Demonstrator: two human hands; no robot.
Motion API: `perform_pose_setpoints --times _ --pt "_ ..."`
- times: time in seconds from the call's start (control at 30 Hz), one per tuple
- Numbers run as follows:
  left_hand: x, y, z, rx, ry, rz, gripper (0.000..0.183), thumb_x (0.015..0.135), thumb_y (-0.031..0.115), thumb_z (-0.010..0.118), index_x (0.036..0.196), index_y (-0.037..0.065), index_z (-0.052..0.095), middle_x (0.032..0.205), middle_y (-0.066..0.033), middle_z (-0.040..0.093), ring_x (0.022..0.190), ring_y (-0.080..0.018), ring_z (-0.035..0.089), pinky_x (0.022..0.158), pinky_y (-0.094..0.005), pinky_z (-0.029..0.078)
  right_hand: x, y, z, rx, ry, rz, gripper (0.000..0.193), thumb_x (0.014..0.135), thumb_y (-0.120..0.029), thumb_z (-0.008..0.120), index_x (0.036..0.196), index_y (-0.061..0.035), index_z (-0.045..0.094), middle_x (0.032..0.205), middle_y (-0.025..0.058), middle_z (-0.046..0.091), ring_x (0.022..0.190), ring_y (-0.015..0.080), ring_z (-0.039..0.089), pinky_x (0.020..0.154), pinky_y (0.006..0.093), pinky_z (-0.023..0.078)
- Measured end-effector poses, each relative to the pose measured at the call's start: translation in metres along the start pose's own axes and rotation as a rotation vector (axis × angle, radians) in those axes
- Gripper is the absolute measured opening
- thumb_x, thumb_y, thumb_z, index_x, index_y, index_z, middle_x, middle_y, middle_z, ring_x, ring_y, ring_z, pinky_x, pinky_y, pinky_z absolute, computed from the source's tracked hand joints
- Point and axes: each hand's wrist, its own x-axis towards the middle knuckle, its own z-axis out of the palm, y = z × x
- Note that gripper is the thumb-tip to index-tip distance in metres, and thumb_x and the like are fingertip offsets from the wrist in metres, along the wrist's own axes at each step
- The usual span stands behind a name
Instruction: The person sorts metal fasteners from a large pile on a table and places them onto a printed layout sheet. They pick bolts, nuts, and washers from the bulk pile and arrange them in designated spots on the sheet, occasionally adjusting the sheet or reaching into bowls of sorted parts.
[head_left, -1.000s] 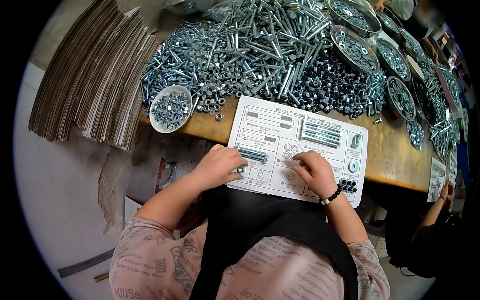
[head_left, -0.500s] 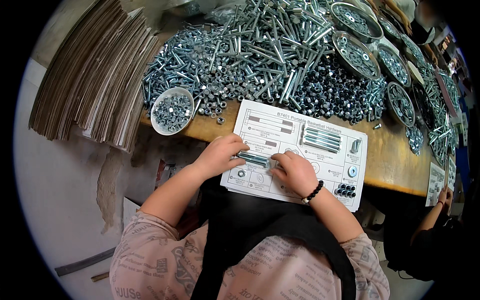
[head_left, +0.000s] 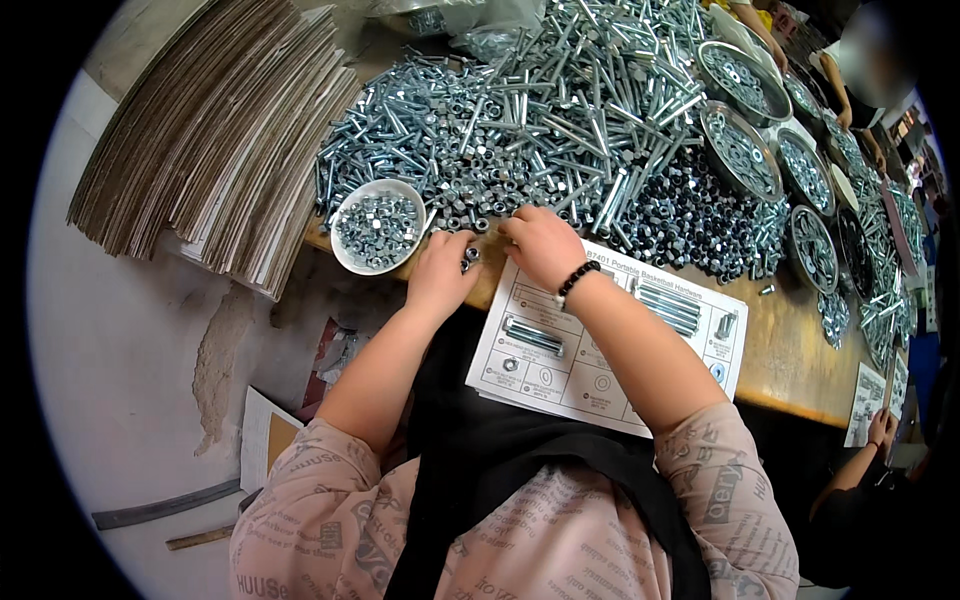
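My left hand [head_left: 445, 272] is at the table's front edge beside a white bowl [head_left: 338, 243] of nuts. Its fingers curl around a couple of small hex nuts [head_left: 470, 258]. Just to the right, my right hand [head_left: 545, 250] reaches to the near edge of the loose nut pile [head_left: 490, 180]; its fingers are bent together and their tips are partly hidden. Beneath my right forearm lies a stack of printed sheets [head_left: 625, 415] with part outlines. On the top sheet rest a row of long bolts [head_left: 668, 305], a group of shorter bolts [head_left: 535, 337] and a single nut [head_left: 510, 365].
Behind my hands spreads a large heap of bolts [head_left: 570, 90], with black-ringed nuts [head_left: 690, 215] to its right. Metal bowls [head_left: 742, 150] of washers line the right side. Cardboard sheets [head_left: 200, 130] stand stacked at left. Other people's hands [head_left: 882, 428] show at far right.
Both hands have left the short bolts on the sheet and moved up and away to the nut pile's near edge. Nuts now show in my left hand. The view has shifted slightly.
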Motion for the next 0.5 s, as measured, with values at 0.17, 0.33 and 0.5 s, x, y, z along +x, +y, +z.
perform_pose_setpoints --times 0.17,0.33,0.5 --pt "-0.01 0.002 -0.002 0.136 0.096 -0.03 0.057 0.073 0.018 0.064 0.123 0.003 0.041 0.118 -0.0161 0.042 0.102 -0.0324 0.05 0.084 -0.0391 0.043 0.032 -0.007 0.024 -0.204 -0.151 0.051 0.013 0.074 -0.013 0.057 0.086 -0.0079 0.06 0.091 0.0092 0.057 0.09 0.0267 0.055 0.072 0.036 0.048" --pt "-0.006 -0.002 -0.001 0.038 0.085 0.005 0.06 0.072 0.019 0.065 0.124 0.001 0.04 0.12 -0.0169 0.043 0.104 -0.0334 0.049 0.086 -0.0391 0.043 0.044 -0.004 0.029 -0.282 -0.24 0.094 0.012 0.076 -0.012 0.053 0.085 -0.009 0.061 0.09 0.0098 0.06 0.086 0.0259 0.059 0.07 0.0353 0.05" --pt "-0.012 -0.004 -0.001 0.146 0.122 0.026 0.058 0.072 0.018 0.065 0.123 0.001 0.043 0.118 -0.0167 0.045 0.108 -0.0322 0.046 0.09 -0.0374 0.039 0.052 -0.019 -0.001 -0.254 -0.649 0.016 0.017 0.075 -0.016 0.055 0.088 -0.009 0.064 0.087 0.0103 0.062 0.081 0.0283 0.06 0.07 0.0378 0.05"
